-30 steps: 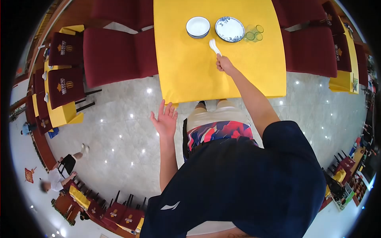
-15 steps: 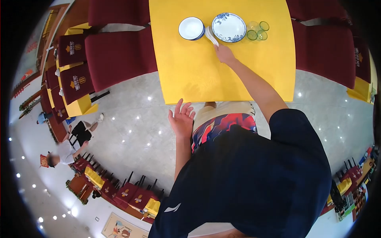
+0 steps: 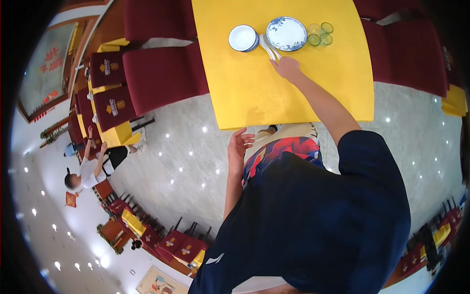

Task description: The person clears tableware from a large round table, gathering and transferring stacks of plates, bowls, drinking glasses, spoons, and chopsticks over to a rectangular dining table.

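Observation:
My right hand (image 3: 288,68) reaches over the yellow tablecloth (image 3: 293,98). Its fingers are at the handles of the white spoons (image 3: 268,47), which lie between a stack of white bowls (image 3: 243,38) and blue-patterned plates (image 3: 287,34); whether the fingers still grip them is hard to tell. Several green-rimmed glasses (image 3: 326,38) stand right of the plates. My left hand (image 3: 240,142) hangs just off the table's near edge, fingers apart and slightly curled, holding nothing.
Dark red chairs (image 3: 166,73) flank the table on the left, and more (image 3: 406,59) on the right. Further left, a person in a white top (image 3: 90,171) stands near another table with a yellow cloth (image 3: 117,135). Grey tiled floor (image 3: 196,166) lies below.
The spoons have been moved up and set between the bowls and plates, with my right hand following them. My left hand has moved right, nearer my body. The person at left has raised their arms.

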Demonstrator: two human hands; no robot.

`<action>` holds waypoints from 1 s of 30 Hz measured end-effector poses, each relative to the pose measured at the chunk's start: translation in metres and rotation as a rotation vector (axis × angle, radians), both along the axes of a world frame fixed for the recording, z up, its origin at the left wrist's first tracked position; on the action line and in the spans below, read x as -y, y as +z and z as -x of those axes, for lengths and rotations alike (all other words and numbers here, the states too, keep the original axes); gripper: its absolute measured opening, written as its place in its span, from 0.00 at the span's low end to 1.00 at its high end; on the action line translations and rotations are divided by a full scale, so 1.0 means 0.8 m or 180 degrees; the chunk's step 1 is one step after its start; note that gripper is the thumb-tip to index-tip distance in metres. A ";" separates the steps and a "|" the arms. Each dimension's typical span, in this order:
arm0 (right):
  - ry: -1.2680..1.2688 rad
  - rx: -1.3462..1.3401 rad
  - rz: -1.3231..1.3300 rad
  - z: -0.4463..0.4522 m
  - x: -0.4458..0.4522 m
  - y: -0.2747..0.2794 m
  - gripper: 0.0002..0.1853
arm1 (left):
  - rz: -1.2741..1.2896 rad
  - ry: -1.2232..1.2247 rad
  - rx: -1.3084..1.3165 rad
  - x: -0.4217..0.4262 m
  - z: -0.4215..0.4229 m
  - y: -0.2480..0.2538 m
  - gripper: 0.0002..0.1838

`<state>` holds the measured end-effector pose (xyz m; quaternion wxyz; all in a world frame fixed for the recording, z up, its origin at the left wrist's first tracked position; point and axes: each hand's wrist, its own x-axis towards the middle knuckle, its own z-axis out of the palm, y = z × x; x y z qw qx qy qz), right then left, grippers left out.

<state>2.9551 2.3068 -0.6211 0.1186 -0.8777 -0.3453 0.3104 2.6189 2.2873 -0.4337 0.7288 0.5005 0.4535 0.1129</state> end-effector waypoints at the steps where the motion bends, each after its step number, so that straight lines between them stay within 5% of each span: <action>1: -0.0156 -0.0003 -0.0049 0.009 0.017 0.008 0.36 | 0.0088 -0.0010 0.0106 -0.007 0.002 -0.002 0.29; 10: -0.1007 -0.0320 -0.0671 0.193 0.214 0.056 0.28 | 0.0837 -0.1427 0.0262 -0.076 0.007 -0.101 0.23; 16: -0.3419 -0.0559 -0.1183 0.409 0.375 0.089 0.20 | 0.0623 -0.3158 -0.0276 -0.074 -0.027 -0.110 0.18; 22: -0.6315 -0.0876 -0.3512 0.616 0.443 0.109 0.14 | 0.0885 -0.4029 -0.0130 0.027 -0.060 -0.087 0.21; 30: -0.7719 0.0307 -0.4220 0.859 0.485 0.103 0.16 | 0.0866 -0.5710 -0.0102 0.266 0.059 -0.090 0.21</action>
